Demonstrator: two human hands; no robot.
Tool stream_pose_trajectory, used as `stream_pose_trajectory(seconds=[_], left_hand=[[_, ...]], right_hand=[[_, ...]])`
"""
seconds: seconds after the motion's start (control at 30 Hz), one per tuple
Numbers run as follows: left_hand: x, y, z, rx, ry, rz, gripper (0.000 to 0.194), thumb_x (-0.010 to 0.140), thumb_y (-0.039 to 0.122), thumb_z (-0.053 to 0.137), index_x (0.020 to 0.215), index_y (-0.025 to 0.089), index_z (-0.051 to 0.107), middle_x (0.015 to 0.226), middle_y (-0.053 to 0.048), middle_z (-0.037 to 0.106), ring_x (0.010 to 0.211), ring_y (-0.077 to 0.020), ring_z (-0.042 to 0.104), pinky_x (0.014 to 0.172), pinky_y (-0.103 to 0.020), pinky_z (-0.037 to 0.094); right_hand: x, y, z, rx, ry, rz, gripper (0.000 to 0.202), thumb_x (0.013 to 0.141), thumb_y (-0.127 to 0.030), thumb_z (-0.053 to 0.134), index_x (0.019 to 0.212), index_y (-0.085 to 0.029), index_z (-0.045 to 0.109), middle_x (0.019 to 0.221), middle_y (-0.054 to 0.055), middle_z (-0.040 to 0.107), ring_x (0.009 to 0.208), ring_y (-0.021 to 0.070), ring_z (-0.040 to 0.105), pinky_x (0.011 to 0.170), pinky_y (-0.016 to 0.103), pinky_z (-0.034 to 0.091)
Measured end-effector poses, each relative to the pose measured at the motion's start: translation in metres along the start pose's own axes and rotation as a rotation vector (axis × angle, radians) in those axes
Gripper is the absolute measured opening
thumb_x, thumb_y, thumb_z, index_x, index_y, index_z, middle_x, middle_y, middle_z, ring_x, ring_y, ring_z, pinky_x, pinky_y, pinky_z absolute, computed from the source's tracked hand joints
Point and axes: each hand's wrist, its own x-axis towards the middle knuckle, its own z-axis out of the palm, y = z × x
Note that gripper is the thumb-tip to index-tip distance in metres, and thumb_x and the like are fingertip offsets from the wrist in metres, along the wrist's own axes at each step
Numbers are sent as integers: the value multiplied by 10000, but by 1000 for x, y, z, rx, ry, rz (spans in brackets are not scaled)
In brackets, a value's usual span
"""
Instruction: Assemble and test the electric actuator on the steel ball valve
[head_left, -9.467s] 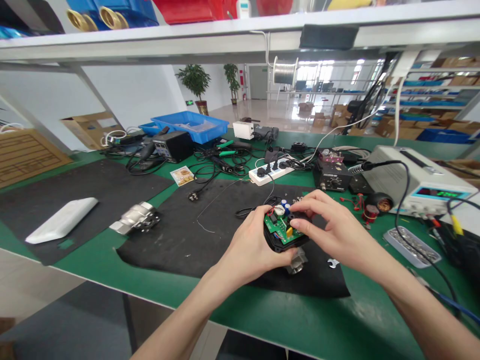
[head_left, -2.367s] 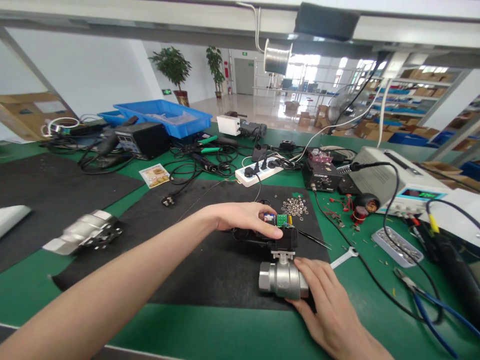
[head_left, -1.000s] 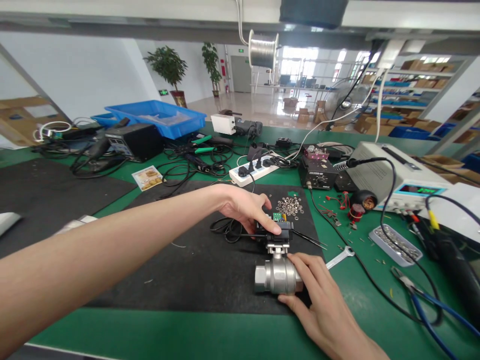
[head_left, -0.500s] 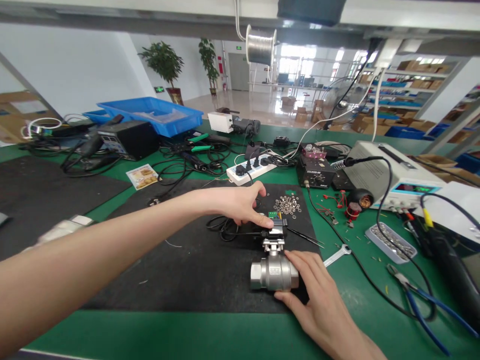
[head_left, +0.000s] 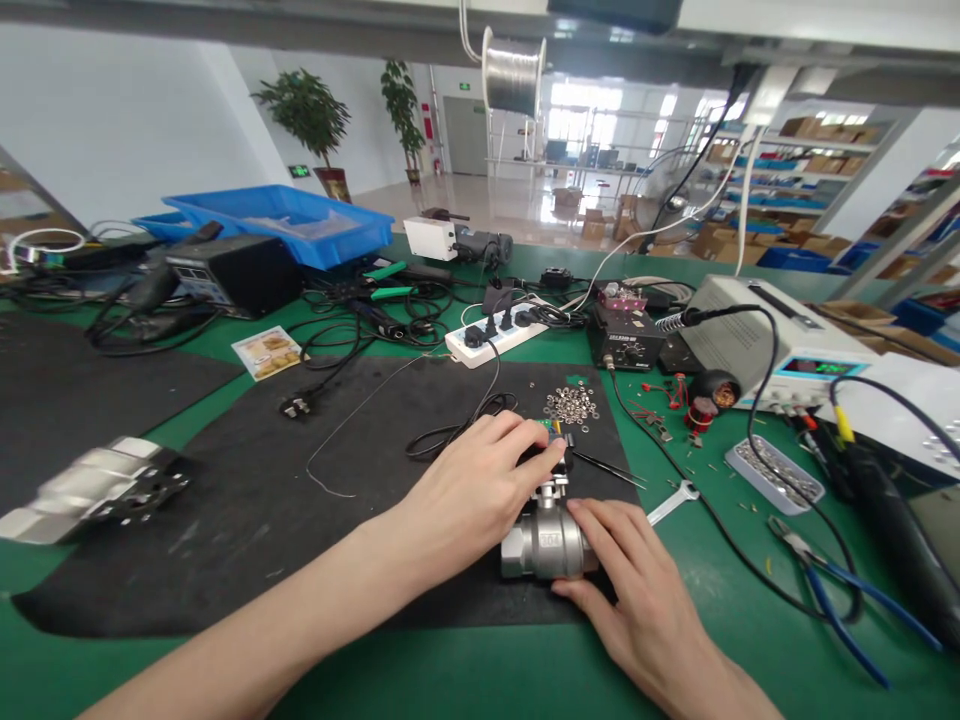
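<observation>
A steel ball valve (head_left: 546,545) marked 304 lies on its side on the black mat, with a bracket and a small black housing on top. My right hand (head_left: 637,575) is closed round its right end, thumb in front and fingers behind. My left hand (head_left: 484,490) curls its fingers and thumb about the black housing, hiding most of it. A bit of green circuit board (head_left: 553,427) shows just past the fingertips. A black cable (head_left: 442,440) lies in loops behind my left hand. Tweezers (head_left: 611,468) rest to the right of the housing.
A second valve (head_left: 82,490) lies at the left. Small nuts (head_left: 571,404) are heaped behind the housing. A wrench (head_left: 673,503), blue-handled pliers (head_left: 817,570) and a tray of small parts (head_left: 776,475) are at the right. A power strip (head_left: 495,340) stands behind the mat.
My left hand has drawn back toward me and now curls round the housing instead of reaching over from the left. The right hand keeps its hold on the valve. The view has shifted slightly.
</observation>
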Motion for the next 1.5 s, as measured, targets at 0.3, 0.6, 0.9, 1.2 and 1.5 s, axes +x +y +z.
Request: stream_pose_trajectory(seconds=[0.3,0.6,0.9,1.2,1.5], left_hand=[[-3,4,13,-113,193,-89,347,1007,140,560,1344,192,625,1177,-101,677,1050,-253,572,894,-447,523],[4,-2,10,-123,696,-181,373,837,-6,727,1171,161,712,956,-65,747,845,-196,650,755,-369,543],[-17,-15,21,-19,735,-119,421,738,-49,786,1114,137,751,892,-56,744,777,-188,652,749,-384,564],[-25,-14,23,-18,758,-122,436,738,-11,793,1140,153,749,881,-54,752,785,-199,648,774,-415,578],[-29,-16,20,16,757,-117,395,752,22,795,1117,164,744,849,-43,758,754,-190,668,733,-384,586]], right_hand=[[21,7,-42,111,-128,-7,482,959,-382,704,1402,-242,576,1319,91,663,1240,267,568,1066,435,517],[112,96,-44,-239,-65,307,207,1009,-324,608,1097,-209,756,1053,79,730,1030,262,677,881,366,515],[128,113,-26,-333,-172,367,160,1006,-278,575,981,-231,726,1034,59,708,928,242,682,720,323,443],[134,120,-32,-170,-296,378,67,907,-282,649,910,-250,708,852,1,725,759,176,660,655,276,407],[139,107,-36,-203,-229,300,111,905,-210,595,988,-243,661,831,-12,715,729,174,651,664,277,412]])
